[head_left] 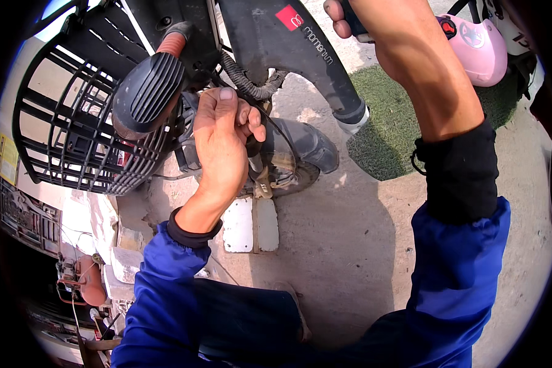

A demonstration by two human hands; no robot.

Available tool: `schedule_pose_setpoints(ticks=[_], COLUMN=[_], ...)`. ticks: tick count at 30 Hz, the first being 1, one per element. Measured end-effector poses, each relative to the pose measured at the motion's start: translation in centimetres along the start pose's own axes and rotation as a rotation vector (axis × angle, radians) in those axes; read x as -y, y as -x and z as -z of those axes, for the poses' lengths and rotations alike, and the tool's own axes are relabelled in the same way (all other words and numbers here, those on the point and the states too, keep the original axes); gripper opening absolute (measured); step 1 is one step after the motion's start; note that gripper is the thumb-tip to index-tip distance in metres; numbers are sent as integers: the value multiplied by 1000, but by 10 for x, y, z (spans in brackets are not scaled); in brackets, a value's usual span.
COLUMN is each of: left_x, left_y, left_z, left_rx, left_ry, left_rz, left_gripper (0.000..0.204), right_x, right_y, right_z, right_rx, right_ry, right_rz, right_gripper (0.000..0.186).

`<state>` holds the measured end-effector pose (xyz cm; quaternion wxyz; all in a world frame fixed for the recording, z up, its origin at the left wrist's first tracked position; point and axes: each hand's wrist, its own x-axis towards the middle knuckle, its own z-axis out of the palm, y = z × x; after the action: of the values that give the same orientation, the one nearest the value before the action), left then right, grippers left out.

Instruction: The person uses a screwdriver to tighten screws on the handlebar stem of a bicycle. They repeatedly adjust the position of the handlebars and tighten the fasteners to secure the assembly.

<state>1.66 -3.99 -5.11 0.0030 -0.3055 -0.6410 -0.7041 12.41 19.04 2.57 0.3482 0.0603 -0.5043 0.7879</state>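
My left hand [221, 138] is closed beside the front of a dark two-wheeler, its thumb and fingers curled together near a black cable [283, 132]. What lies between the fingers is hidden. The front wheel [303, 181] and the black mudguard [316, 144] are just beyond it. My right hand [376, 13] is at the top edge, partly out of the picture, its fingers wrapped round a dark object [354, 21] whose kind I cannot make out. The two-wheeler's grey-black body panel [270, 34] slopes down between the two hands.
A black basket [73, 122] and a ribbed black part with an orange collar [148, 95] are on the left. Whitish blocks [238, 227] lie below the wheel. Green turf [380, 132] and a pink helmet-like shell [487, 55] are on the right. A reddish tank [92, 281] stands lower left.
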Motion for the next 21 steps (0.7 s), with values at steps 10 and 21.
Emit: schedule_pose_setpoints(ticks=[10, 21], left_x=[57, 190], left_y=[29, -28], left_z=[-50, -163], left_rx=[766, 677], left_ry=[-738, -1261], left_rz=[-280, -541], left_gripper=[15, 17], right_x=[30, 89], right_y=[-4, 37], right_z=[33, 27], right_rx=[-165, -221], right_ry=[-49, 222], right_rz=[127, -91], right_gripper=[12, 12])
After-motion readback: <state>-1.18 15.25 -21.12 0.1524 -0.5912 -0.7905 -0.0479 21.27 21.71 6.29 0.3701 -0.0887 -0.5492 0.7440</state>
